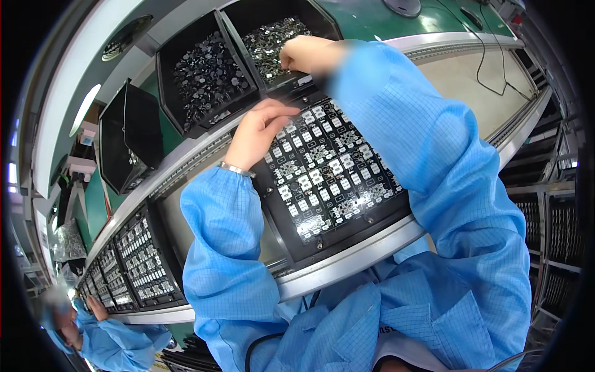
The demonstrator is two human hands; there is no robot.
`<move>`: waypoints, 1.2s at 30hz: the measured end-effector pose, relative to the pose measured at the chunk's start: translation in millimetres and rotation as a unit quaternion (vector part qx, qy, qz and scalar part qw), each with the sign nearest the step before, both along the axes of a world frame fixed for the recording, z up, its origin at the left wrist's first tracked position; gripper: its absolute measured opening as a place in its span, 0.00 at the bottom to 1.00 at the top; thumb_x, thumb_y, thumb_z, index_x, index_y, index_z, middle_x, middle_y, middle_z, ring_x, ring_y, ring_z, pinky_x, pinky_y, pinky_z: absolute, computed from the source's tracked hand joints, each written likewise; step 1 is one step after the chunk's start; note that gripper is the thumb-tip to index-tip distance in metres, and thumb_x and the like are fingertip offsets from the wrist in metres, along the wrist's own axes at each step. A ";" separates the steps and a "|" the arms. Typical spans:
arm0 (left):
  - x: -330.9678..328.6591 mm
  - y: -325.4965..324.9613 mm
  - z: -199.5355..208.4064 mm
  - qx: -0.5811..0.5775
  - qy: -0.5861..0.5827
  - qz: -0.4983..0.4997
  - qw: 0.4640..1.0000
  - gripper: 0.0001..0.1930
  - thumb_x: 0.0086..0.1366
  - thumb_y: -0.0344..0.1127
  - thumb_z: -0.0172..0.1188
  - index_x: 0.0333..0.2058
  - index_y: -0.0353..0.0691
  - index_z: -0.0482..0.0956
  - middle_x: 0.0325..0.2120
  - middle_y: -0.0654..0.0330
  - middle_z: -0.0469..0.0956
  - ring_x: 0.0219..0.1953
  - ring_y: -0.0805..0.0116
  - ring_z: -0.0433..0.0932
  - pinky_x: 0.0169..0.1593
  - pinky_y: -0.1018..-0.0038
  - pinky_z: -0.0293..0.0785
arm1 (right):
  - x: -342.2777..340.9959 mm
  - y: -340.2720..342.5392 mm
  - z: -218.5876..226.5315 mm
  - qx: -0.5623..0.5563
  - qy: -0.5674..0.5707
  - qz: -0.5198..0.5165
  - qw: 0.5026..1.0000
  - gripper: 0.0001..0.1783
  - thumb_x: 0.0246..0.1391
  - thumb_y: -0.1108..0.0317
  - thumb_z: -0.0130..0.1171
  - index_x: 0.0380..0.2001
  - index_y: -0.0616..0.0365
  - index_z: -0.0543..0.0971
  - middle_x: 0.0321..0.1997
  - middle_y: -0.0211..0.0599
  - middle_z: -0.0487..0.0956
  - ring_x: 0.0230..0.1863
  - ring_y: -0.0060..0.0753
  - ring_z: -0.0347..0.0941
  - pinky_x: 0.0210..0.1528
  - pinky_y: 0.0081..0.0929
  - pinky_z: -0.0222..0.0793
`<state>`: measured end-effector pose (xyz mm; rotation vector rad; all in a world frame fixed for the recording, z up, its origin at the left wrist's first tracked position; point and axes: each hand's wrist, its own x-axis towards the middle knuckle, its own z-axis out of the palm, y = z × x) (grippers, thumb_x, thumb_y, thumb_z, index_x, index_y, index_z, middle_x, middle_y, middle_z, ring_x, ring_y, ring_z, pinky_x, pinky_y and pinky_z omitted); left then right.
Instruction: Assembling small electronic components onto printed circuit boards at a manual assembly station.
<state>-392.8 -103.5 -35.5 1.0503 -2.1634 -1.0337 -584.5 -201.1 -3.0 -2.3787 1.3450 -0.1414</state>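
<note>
My right hand (310,54) reaches into a black bin (319,17) of small shiny metal pieces (263,49), fingertips bent down and drawn together at the pile. Whatever they grip is hidden. Over the far left corner of a circuit board panel (319,173) is my left hand (254,137), thumb and forefinger close together; anything between them is too small to make out. White rectangular parts stand in rows across the panel, which lies in a black tray (365,220). My right sleeve covers the panel's far right corner.
Left of the metal pieces, another black bin holds dark round parts (214,77). A smaller black box (127,136) stands farther left. Several loaded trays (145,260) line the conveyor (353,248) toward a co-worker in blue (118,341). A thin cable (486,80) crosses the right side.
</note>
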 end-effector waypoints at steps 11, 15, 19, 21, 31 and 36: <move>-17.7 4.9 -12.8 -0.063 -0.055 0.094 0.992 0.08 0.56 0.24 0.59 0.36 0.35 0.80 0.24 0.62 0.74 0.23 0.79 0.67 0.29 0.80 0.65 | -9.0 11.5 -4.2 -0.194 -0.123 -0.003 0.973 0.07 0.46 0.72 0.57 0.30 0.60 0.81 0.28 0.42 0.80 0.32 0.40 0.78 0.37 0.30 0.73; -17.7 4.4 -14.6 -0.094 -0.065 0.087 0.990 0.08 0.54 0.23 0.60 0.34 0.35 0.81 0.26 0.61 0.75 0.23 0.76 0.69 0.28 0.79 0.65 | -12.5 12.6 -0.7 -0.204 -0.140 -0.010 0.969 0.07 0.47 0.72 0.56 0.31 0.59 0.81 0.29 0.42 0.80 0.31 0.39 0.78 0.38 0.29 0.73; -17.6 6.4 -16.6 -0.207 -0.066 0.057 0.974 0.07 0.53 0.23 0.60 0.33 0.35 0.81 0.27 0.60 0.76 0.24 0.72 0.72 0.28 0.77 0.67 | -14.7 11.1 -0.4 -0.227 -0.153 -0.004 0.962 0.08 0.47 0.71 0.57 0.32 0.59 0.81 0.29 0.42 0.80 0.32 0.39 0.78 0.38 0.29 0.73; -17.6 8.7 -15.1 -0.170 -0.076 0.083 0.979 0.07 0.53 0.23 0.60 0.33 0.35 0.80 0.28 0.59 0.76 0.26 0.69 0.74 0.29 0.75 0.69 | -14.2 11.5 -1.3 -0.225 -0.163 -0.002 0.961 0.08 0.47 0.71 0.57 0.32 0.59 0.81 0.30 0.41 0.80 0.32 0.39 0.78 0.39 0.29 0.73; -22.8 10.1 -12.5 -0.144 -0.091 0.096 0.981 0.05 0.51 0.25 0.60 0.29 0.35 0.80 0.28 0.54 0.76 0.32 0.54 0.76 0.38 0.67 0.72 | -20.1 9.0 -2.8 -0.239 -0.160 0.008 0.958 0.08 0.47 0.71 0.57 0.32 0.60 0.80 0.30 0.42 0.80 0.33 0.40 0.78 0.40 0.30 0.73; -16.3 11.8 -11.2 -0.203 -0.151 0.095 0.963 0.04 0.52 0.28 0.59 0.28 0.38 0.79 0.28 0.54 0.75 0.34 0.53 0.75 0.38 0.64 0.71 | -12.2 2.1 -1.7 -0.251 -0.161 0.025 0.954 0.08 0.47 0.70 0.58 0.32 0.60 0.80 0.30 0.43 0.80 0.33 0.41 0.77 0.39 0.31 0.72</move>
